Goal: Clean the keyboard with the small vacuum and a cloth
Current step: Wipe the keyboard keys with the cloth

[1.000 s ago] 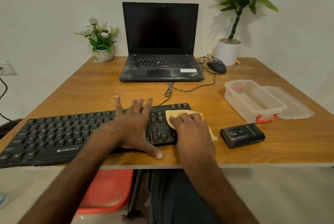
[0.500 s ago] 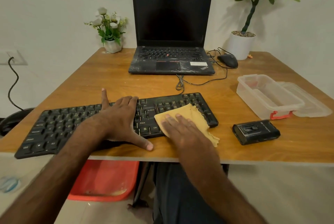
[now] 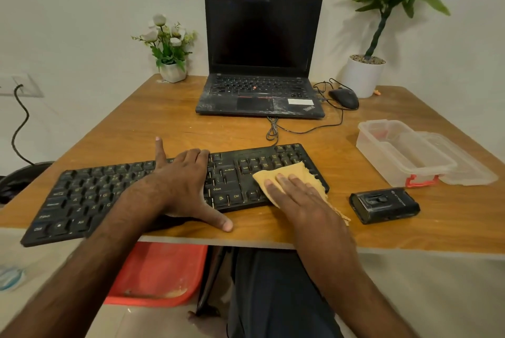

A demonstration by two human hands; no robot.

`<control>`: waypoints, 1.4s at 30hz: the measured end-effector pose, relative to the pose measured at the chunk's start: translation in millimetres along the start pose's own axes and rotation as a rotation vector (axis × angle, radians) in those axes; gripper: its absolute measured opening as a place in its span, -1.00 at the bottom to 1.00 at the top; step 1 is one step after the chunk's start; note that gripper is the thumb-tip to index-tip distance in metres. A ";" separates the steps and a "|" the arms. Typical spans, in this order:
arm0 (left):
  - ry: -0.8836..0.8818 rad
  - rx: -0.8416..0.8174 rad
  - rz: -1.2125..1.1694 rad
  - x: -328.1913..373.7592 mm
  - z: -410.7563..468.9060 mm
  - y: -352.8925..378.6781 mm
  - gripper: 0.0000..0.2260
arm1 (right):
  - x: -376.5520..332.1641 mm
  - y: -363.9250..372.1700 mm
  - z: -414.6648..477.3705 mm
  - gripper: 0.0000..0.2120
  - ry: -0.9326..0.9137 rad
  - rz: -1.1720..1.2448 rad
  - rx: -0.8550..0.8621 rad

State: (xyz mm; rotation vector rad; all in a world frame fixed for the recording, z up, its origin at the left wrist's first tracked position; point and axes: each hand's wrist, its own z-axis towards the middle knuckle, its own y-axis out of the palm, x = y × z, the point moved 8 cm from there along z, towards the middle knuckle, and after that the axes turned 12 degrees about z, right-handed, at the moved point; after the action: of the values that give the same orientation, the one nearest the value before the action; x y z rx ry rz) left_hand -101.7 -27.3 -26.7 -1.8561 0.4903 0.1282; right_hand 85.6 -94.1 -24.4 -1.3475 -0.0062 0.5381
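- The worktop point(image 3: 191, 130) carries everything, and the keyboard lies along its near edge.
- The keyboard point(image 3: 90, 195) has its long axis running left to right. It is slanted, so the right end sits farther from you and the left end reaches the near edge.
- Your left grip point(image 3: 180, 182) lies open and flat on the middle keys. The fingers are straight and the thumb rests on the worktop in front, steadying the board.
- Your right grip point(image 3: 297, 195) is open too, with straight fingers pressing the cloth onto the right end.
- The cloth point(image 3: 297, 172) covers the arrow keys and part of the number pad, and its near edge trails onto the worktop.
- The rest of the keys lie leftward from your right grip, along the long axis, with your left grip between. By my judgement, wiping that way means moving the left one first.
- The small vacuum point(image 3: 384, 205) lies just right of the cloth, not touching it, nearer your right grip.
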 end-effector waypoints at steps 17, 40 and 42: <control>0.000 0.007 0.009 2.2 1.6 0.0 0.42 | -11.4 -12.4 -6.6 -0.23 0.037 0.138 0.076; -0.041 -0.074 0.082 3.2 0.5 -4.3 0.43 | -24.8 -22.8 35.9 -0.35 -0.148 0.170 -0.304; -0.039 -0.064 0.074 3.0 0.5 -4.4 0.43 | -11.8 -33.9 44.2 -0.41 -0.095 0.123 -0.228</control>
State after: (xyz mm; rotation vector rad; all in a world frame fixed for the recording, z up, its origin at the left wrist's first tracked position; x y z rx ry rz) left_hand -97.1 -26.5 -23.9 -1.8952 0.5332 0.2320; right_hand 74.0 -61.9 21.1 -1.5497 -0.0636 0.7217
